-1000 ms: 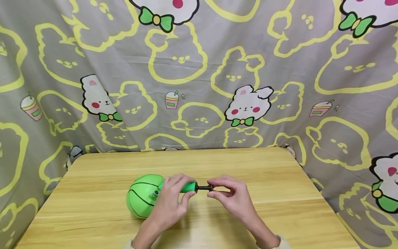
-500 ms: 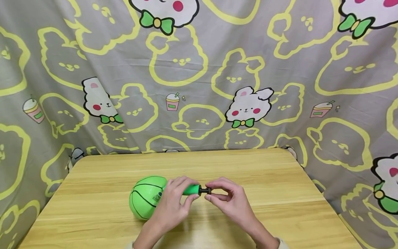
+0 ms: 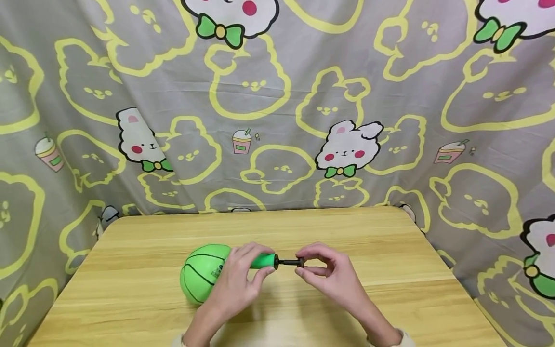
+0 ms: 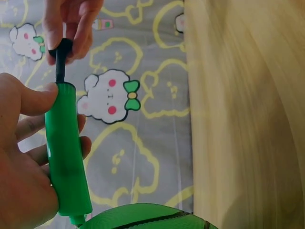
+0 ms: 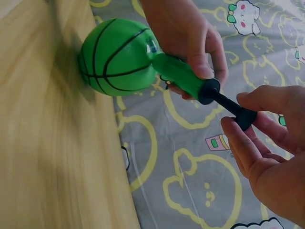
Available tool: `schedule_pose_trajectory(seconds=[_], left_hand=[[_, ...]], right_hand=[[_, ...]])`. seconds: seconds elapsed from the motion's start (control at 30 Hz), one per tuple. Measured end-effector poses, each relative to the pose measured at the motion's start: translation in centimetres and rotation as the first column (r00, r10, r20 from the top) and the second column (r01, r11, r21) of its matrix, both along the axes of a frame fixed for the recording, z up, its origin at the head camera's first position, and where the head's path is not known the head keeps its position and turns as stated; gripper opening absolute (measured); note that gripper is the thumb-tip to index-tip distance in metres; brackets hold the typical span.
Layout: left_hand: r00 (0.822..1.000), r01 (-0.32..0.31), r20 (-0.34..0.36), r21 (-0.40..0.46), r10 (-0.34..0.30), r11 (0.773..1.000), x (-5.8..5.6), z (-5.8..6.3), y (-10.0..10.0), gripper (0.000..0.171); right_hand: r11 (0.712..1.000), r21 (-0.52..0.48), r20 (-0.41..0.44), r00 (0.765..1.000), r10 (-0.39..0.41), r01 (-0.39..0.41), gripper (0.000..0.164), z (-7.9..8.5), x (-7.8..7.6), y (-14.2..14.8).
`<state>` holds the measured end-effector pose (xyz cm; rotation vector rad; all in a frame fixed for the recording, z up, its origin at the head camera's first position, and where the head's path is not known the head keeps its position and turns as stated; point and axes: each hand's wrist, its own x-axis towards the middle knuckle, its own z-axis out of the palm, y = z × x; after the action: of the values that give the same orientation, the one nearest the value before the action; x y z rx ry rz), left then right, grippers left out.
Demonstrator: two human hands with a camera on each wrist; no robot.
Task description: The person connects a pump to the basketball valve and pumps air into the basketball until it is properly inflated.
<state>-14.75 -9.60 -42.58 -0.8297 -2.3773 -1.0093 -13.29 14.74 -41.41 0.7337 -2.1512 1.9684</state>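
- The plain black plunger rod (image 3: 288, 262) stands partly out of the green cylindrical hand pump (image 3: 263, 261), bridging the gap between the two hands; rod and barrel share one long axis, running left to right, roughly parallel to the table's far edge.
- The left hand (image 3: 238, 279) is nearer the barrel: its fingers curl round it, thumb lying near the black collar (image 5: 208, 90) at the rod's exit.
- The right hand (image 3: 331, 274) is nearer the rod's outer end: thumb and fingertips pinch the small black end knob (image 3: 301, 262), directly to the right of the barrel.
- At the pump's other end, its narrow green nozzle (image 4: 77, 219) meets the green ball with black basketball lines (image 3: 203, 274), just left of the left hand and towards the table's left side; whether the ball bears on the wood I cannot tell.
- Pump and hands lie over the near half of the light wood-grain table (image 3: 390, 289); its near edge is out of view.
- Bare wood shows between the right hand and the table's right edge, and beyond both hands to the far edge, with the grey patterned curtain (image 3: 277, 130) behind.
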Motion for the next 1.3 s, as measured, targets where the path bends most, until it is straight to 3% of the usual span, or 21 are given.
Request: schedule_pose_trajectory(seconds=[0.67,1.3], left_hand=[[0.999,-0.024,0.03,0.035,0.023,0.999,-1.1,0.6,-2.1,0.026],[0.999,-0.037,0.005,0.006,0.037,0.999,-0.8,0.5,-1.1,0.026]], right_hand=[[1.0,-0.005,-0.024,1.0,0.01,-0.01,0.028,2.2,-0.6,3.5],[0.998,-0.054,-0.025,1.0,-0.01,0.008,0.029,0.8,-0.9,1.6]])
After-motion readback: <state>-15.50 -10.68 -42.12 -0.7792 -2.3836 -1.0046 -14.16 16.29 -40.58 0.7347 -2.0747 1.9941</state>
